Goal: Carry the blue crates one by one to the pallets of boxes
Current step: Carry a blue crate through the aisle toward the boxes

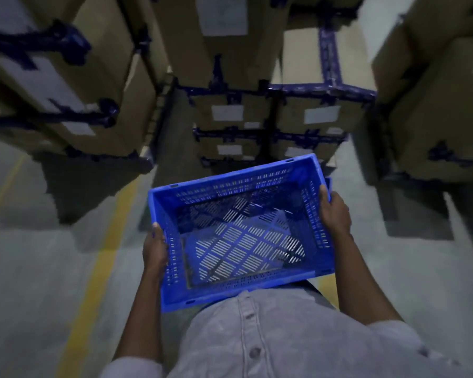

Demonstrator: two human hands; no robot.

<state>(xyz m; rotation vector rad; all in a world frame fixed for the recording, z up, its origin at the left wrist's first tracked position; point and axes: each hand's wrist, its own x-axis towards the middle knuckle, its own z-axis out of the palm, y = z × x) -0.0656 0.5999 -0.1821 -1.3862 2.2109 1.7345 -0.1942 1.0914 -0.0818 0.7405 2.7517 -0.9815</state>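
An empty blue slotted crate (241, 241) hangs in front of my belly, held level above the floor. My left hand (155, 248) grips its left wall, thumb on the rim. On the opposite side my right hand (335, 211) clasps the right wall near the far corner. Directly ahead stands a stack of brown cardboard boxes (273, 113) with blue strapping and white labels, just beyond the crate's far edge.
Taller box stacks rise at the left (58, 77) and the right (443, 105), with narrow gaps between them. A yellow line (99, 268) runs along the grey concrete floor on my left. The picture is blurred by motion.
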